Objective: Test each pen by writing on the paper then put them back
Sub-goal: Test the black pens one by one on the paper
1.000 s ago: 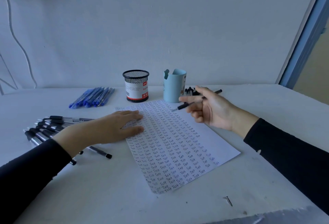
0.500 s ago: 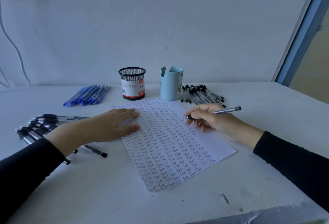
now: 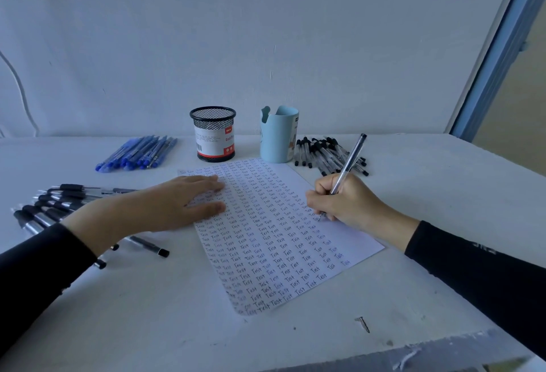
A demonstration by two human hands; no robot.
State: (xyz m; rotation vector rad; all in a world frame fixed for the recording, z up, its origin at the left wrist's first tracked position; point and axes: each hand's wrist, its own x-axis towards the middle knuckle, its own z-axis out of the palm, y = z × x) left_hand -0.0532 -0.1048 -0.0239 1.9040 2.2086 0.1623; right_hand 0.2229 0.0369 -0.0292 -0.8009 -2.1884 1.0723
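Head view: bench point(image 3: 141, 321) below, white wall point(image 3: 266, 31) behind, black sleeves point(image 3: 478, 280) coming in from the near edge.
Writing side: right hand point(image 3: 351, 206) sits at the right edge of the paper point(image 3: 266, 253), fingers point(image 3: 317, 197) curled tight around the pen point(image 3: 350, 161).
Pen: clear barrel, dark top end tilted up and away, tip down at the sheet, right at the end of a row of writing.
Steadying side: left hand point(image 3: 165, 206) lies flat on the sheet's upper left corner, fingers point(image 3: 206, 182) straight and close together, gripping nothing.
Paper: angled on the bench, almost filled with rows of the word "Test", with a bare strip down its right side.
Far row: black mesh cup point(image 3: 213, 135) and light blue cup point(image 3: 277, 138) stand upright just beyond the sheet's top edge.
Left of the cups: blue pens point(image 3: 139, 154) lying in a bunch.
Right of the cups: black-capped pens point(image 3: 325, 152) heaped just beside the light blue cup, beyond the writing hand.
Near left: dark-grip pens point(image 3: 56, 203) in a row, partly under the left forearm.
Front edge: small screw point(image 3: 363, 324) lying alone on the bench.
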